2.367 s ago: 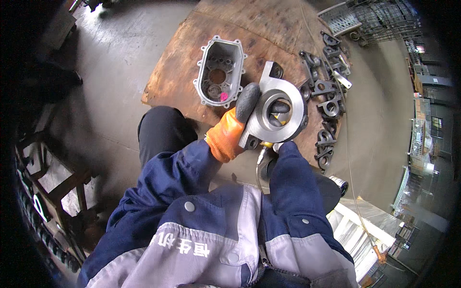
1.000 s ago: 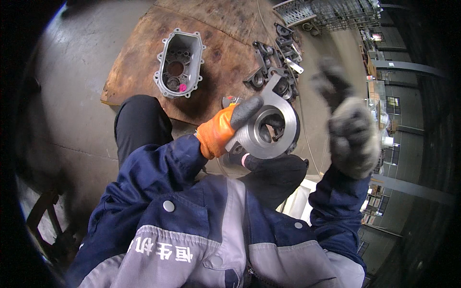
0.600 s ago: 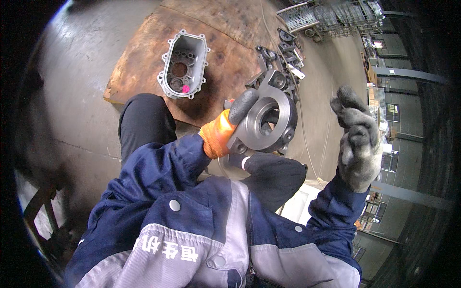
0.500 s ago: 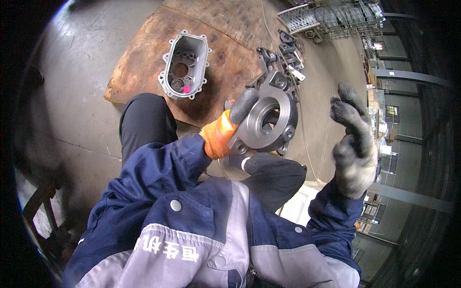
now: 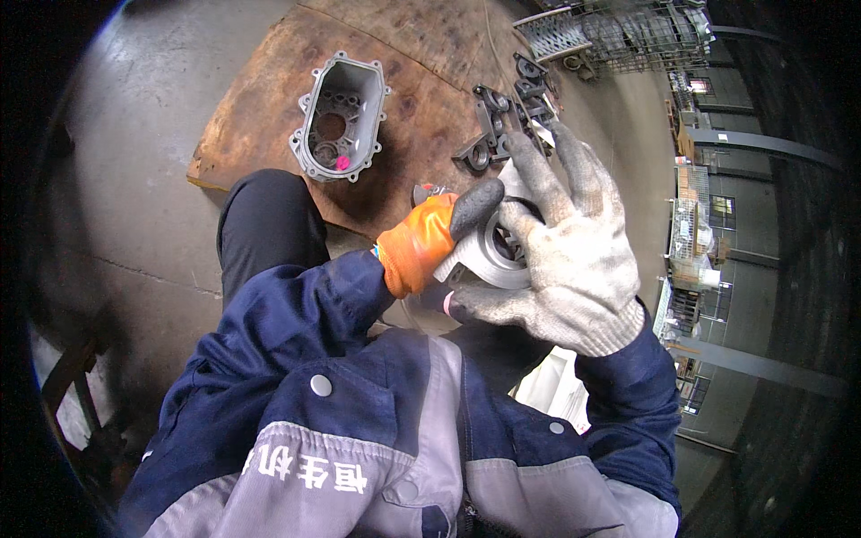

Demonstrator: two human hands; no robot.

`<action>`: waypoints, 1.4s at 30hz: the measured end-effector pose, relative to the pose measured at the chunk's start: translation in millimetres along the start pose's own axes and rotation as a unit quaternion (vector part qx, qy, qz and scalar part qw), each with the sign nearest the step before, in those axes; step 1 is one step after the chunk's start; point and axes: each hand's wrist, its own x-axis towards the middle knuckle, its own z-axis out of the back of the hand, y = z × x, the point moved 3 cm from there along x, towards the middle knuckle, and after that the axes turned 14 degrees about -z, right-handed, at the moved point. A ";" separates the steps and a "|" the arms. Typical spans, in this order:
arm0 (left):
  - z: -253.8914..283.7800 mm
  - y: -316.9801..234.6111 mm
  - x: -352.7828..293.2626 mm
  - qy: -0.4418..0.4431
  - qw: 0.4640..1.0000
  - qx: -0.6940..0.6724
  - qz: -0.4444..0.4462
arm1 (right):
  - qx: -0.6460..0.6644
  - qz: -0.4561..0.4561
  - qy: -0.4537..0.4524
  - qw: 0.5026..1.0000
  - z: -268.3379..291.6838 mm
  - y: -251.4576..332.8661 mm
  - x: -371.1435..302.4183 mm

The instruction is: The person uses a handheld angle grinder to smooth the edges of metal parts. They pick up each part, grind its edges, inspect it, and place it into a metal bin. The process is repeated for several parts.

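My left hand (image 5: 417, 242), in an orange glove with a dark coated thumb, grips a grey metal casting (image 5: 482, 257) with a round bore, held above my lap. The thumb presses on its upper face; the other fingers are hidden under it. My right hand (image 5: 578, 255), in a whitish-grey glove, lies over the casting's right side with fingers spread upward and thumb stretched along the lower edge. It covers much of the casting, and I cannot tell how firmly it touches.
On the brown wooden board (image 5: 242, 134) stands an open grey metal housing (image 5: 366, 108) with a pink mark inside. Several dark metal brackets (image 5: 480, 154) lie at the board's right. Beyond are wire mesh crates (image 5: 628, 40). A white object (image 5: 556, 381) sits beside my right forearm.
My right hand has swung in from the right and now lies over the casting, with its fingers spread. My left hand keeps its hold, and the casting has shifted slightly.
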 end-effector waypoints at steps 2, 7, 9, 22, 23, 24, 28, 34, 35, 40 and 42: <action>2.6 4.9 -2.5 0.013 0.999 0.025 -0.026 | 0.006 -0.012 0.013 1.000 -6.6 3.3 0.0; -0.5 -6.6 3.2 0.050 0.977 0.153 -0.138 | 0.082 0.025 0.044 0.995 3.6 5.9 -2.6; -4.9 -8.6 3.4 0.005 0.999 0.023 -0.029 | 0.188 0.098 0.071 0.975 17.0 -4.3 -4.2; 8.5 12.3 -3.1 -0.163 0.974 0.042 0.151 | 0.442 -0.282 -0.093 0.846 13.0 -70.7 -37.7; 8.5 9.3 -3.5 -0.170 0.970 0.062 0.161 | 0.417 -0.275 -0.042 0.865 13.3 -66.0 -38.5; 8.4 5.7 -2.4 -0.180 0.967 0.081 0.160 | 0.461 -0.270 0.028 0.845 9.6 -59.4 -39.1; 4.0 -5.0 1.0 -0.206 0.963 0.062 0.160 | 0.280 -0.087 0.107 0.950 2.8 -38.6 -32.6; 1.2 -7.2 4.1 -0.220 0.968 0.033 0.118 | 0.048 -0.100 0.116 0.987 -36.8 -16.2 -31.3; 1.5 -8.1 3.7 -0.232 0.965 0.031 0.114 | 0.020 -0.132 0.133 0.982 -43.1 -9.6 -33.1; 5.3 -27.2 4.7 -0.241 0.951 0.179 0.074 | 0.747 -0.237 0.284 0.552 -40.8 1.1 -58.1; 7.8 -35.2 7.6 -0.260 0.955 0.125 0.064 | 0.788 -0.313 0.233 0.477 -40.6 -8.7 -75.2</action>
